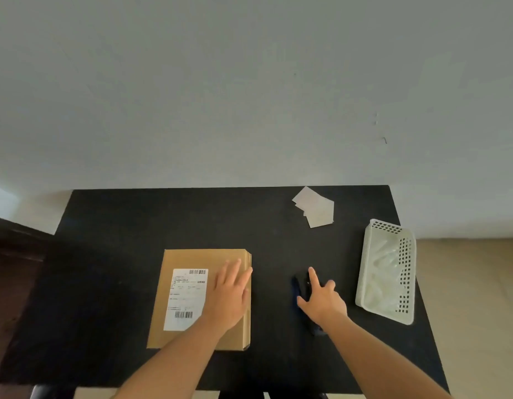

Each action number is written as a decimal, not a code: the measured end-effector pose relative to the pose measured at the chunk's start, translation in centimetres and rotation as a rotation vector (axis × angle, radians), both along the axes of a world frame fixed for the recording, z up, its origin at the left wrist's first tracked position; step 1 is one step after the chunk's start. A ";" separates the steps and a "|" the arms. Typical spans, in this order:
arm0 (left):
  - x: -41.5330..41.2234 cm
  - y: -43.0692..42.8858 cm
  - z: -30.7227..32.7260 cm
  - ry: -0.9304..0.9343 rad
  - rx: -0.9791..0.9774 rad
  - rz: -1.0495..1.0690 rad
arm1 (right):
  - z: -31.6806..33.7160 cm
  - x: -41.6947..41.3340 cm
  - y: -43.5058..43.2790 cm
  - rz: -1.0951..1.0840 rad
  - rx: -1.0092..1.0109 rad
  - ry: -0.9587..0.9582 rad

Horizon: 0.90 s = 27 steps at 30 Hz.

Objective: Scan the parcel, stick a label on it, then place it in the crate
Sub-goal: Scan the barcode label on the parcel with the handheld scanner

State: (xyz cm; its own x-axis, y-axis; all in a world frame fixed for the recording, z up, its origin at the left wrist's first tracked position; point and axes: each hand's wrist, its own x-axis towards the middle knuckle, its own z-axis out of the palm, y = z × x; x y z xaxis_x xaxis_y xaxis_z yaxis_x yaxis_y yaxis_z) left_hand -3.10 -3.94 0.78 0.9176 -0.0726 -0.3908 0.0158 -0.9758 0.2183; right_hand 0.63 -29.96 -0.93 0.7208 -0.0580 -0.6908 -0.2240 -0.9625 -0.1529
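- Left grip (230, 295) lies flat with fingers spread on the right half of the parcel (192, 298), palm down, holding nothing between the fingers.
- Right grip (321, 298) is over a dark scanner (299, 289), index finger stretched forward, thumb out to the left and touching the device, the other fingers partly curled; whether it actually clasps the scanner I cannot tell, since the dark body blends into the dark surface (134, 226).
- Parcel: a flat brown cardboard box lying under the left grip, well to the left of the right grip, with its long side running away from the person.
- Printed shipping sheet (186, 299): white, stuck on the box top just left of the left grip, with a barcode near its far edge and another near its near edge; the wrist covers its near right corner.
- Loose labels (315, 208): a small overlapping pile of pale slips, lying beyond the right grip near the far edge of the surface, well apart from both grips.
- Crate (405, 272): a white plastic basket with perforated walls, just to the right of the right grip, close to the right edge of the surface and slightly skewed; something clear and crinkled seems to lie inside, too faint to identify.
- Both forearms reach in from the near edge, bare.
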 end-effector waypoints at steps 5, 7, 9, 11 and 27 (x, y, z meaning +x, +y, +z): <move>1.8 -0.2 -2.3 -0.055 0.025 -0.092 | -3.7 -0.2 0.7 0.005 -0.089 0.000; 2.5 -0.1 -3.1 -0.074 0.036 -0.095 | -4.7 -0.4 1.0 0.006 -0.129 -0.026; 3.2 0.0 -3.7 -0.091 0.064 -0.105 | -5.3 -0.6 1.1 0.021 -0.164 -0.071; 3.7 0.2 -4.3 -0.083 0.081 -0.112 | -5.7 -0.8 1.1 0.045 -0.185 -0.098; 12.3 -3.8 -2.4 -0.026 0.100 -0.192 | -1.6 11.0 -1.2 0.072 -0.045 -0.193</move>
